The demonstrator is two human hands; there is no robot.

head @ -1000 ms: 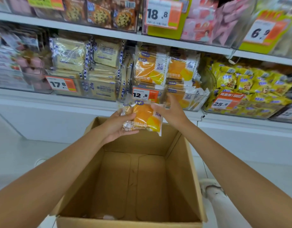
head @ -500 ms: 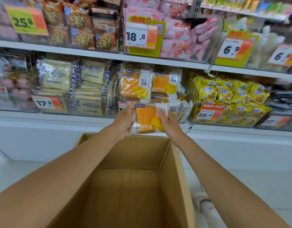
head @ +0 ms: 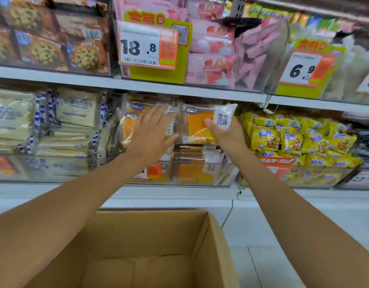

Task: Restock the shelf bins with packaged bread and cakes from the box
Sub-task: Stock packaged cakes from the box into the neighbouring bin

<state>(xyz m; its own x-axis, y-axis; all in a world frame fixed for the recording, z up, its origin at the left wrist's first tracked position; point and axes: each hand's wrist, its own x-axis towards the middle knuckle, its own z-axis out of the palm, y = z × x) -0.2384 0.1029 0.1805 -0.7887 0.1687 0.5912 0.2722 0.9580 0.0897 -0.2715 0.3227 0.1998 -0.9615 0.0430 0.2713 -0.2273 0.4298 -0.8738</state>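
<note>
My right hand [head: 227, 133] grips an orange cake pack [head: 200, 123] in clear wrap with a white label, holding it upright on top of the stack in the clear middle shelf bin [head: 202, 173]. My left hand [head: 151, 132] is spread open with its palm against another orange pack [head: 128, 126] standing at the bin's left side. The brown cardboard box [head: 212, 242] stands open below my arms; the part of its inside that I can see holds nothing.
Pale bread packs [head: 75, 109] fill the bin to the left and yellow snack bags [head: 293, 138] the bin to the right. The upper shelf edge [head: 179, 90] runs just above my hands, with cookie packs, pink packs and price tags above.
Both hands lifted the orange pack from above the box into the middle bin. My left hand let go and now presses the neighbouring pack. The view tilted upward.
</note>
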